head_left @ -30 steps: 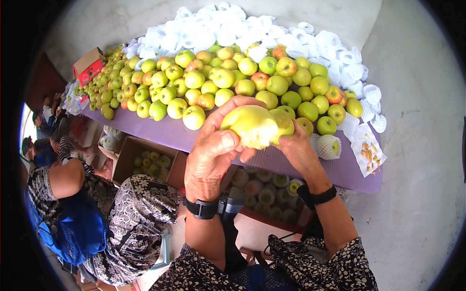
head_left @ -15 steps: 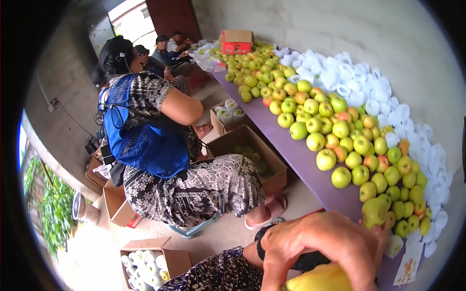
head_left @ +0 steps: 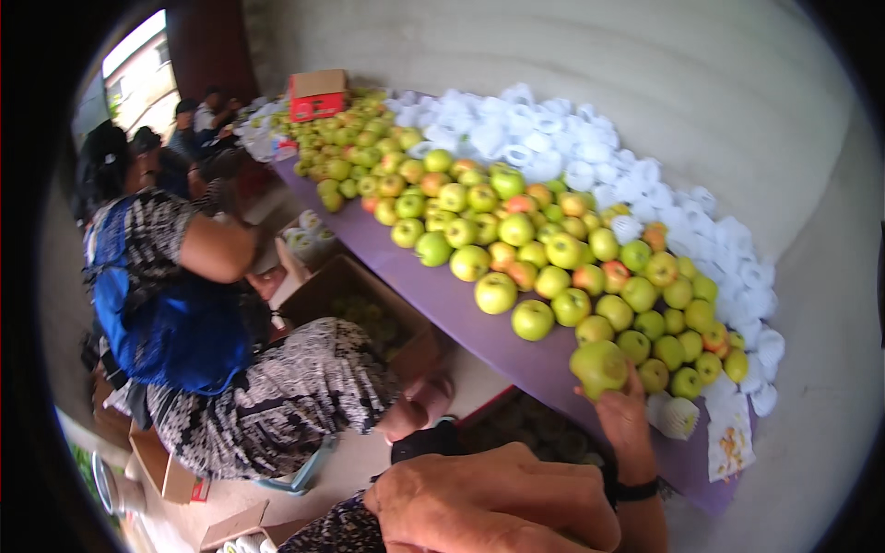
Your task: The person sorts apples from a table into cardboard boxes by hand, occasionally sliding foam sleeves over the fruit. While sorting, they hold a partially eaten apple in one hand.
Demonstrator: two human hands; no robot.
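My right hand [head_left: 622,405] is closed round a green apple [head_left: 599,367] at the near end of the purple tabletop [head_left: 516,373]. Its fingers cup the apple from the right and below, and the wrist wears a dark band. Many green and blush-red apples [head_left: 562,251] lie spread beyond it. Close to that hand is a white foam net [head_left: 678,417]. My left hand [head_left: 489,498] looms large at the lower edge, back of the hand upward; its fingers are mostly hidden and what they hold does not show.
White foam nets [head_left: 645,184] heap along the wall side. A red and brown box [head_left: 317,95] stands at the far end. A person with a blue bag [head_left: 175,323] sits at left beside an open carton [head_left: 359,304]; others sit beyond. Another carton [head_left: 244,525] is at lower left.
My view has swung right, so the table sits further left. My right hand has drawn its apple nearer, away from the pile. The yellow fruit under my left hand is out of sight.
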